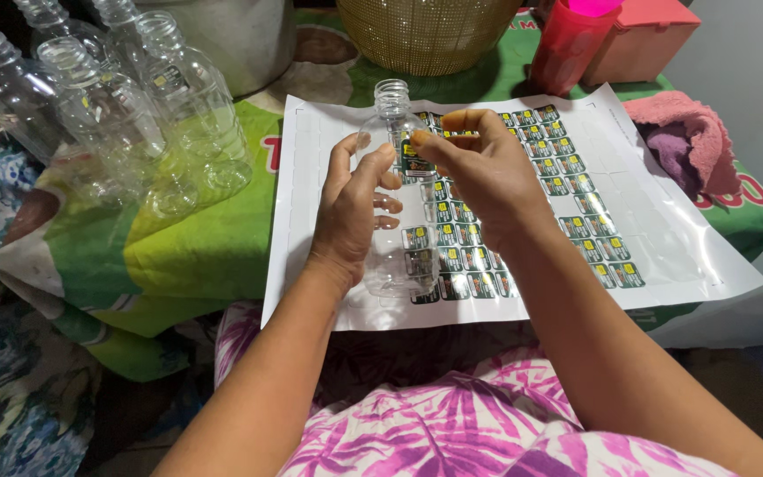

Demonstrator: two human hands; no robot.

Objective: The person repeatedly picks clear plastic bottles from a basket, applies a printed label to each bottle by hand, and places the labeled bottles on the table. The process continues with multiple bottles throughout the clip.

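Note:
My left hand (357,205) grips a clear, empty plastic bottle (396,256) held upright over a white sticker sheet (655,221). My right hand (479,168) presses a small green and yellow sticker (416,157) onto the bottle's shoulder with thumb and fingertips. The sheet lies flat in front of me, with several rows of like stickers (576,199) left on it and many blank spots. The lower part of the bottle shows through below my left palm.
Several empty clear bottles (112,115) lie piled at the left on a green printed cloth (178,256). A woven basket (426,35), a metal pot (240,40), a red cup (567,44) and a red box (651,35) stand behind. A pink towel (691,137) lies at the right.

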